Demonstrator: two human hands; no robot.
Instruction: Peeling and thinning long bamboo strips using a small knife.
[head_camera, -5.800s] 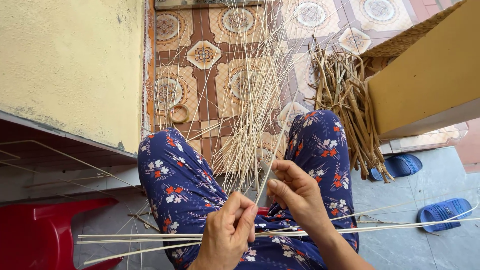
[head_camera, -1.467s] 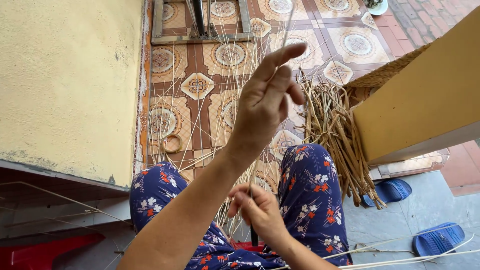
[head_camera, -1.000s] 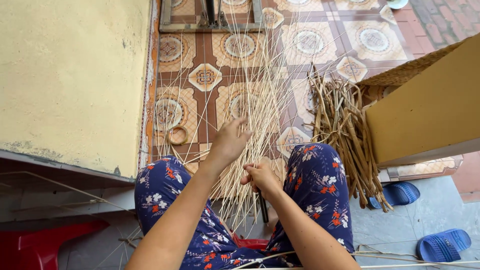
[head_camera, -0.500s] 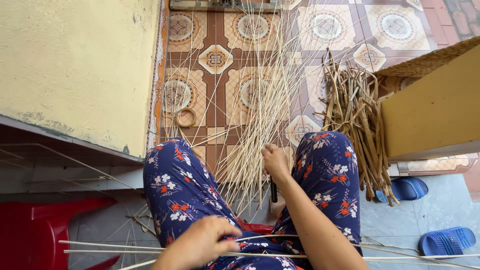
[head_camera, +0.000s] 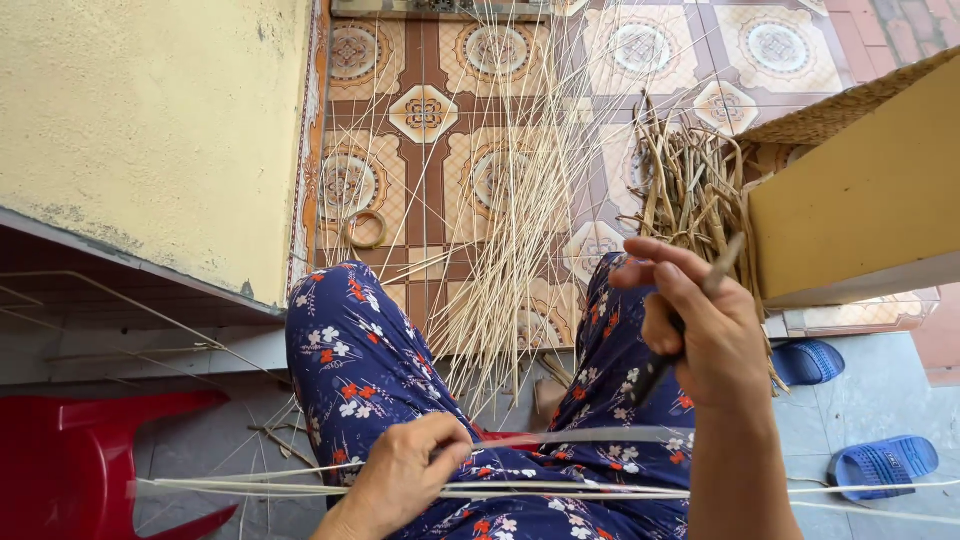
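My left hand (head_camera: 405, 472) rests on my lap and pinches several long pale splints (head_camera: 560, 490) that lie across my floral-trousered knees (head_camera: 360, 360). My right hand (head_camera: 695, 325) is raised above my right knee, closed around a dark-handled knife (head_camera: 655, 372) whose blade points up toward the right. A loose bundle of thin pale reeds (head_camera: 510, 230) fans out on the floor between my legs.
A heap of brown dried stalks (head_camera: 690, 185) lies right of the reeds, beside a woven yellow box (head_camera: 860, 190). A small ring (head_camera: 363, 229) sits on the patterned tiles. A yellow wall (head_camera: 150, 120) stands left, a red stool (head_camera: 90, 450) lower left, blue sandals (head_camera: 885, 462) lower right.
My right hand has lifted from the reed bundle with the knife. My left hand came down from high up to the lap and took hold of the splints.
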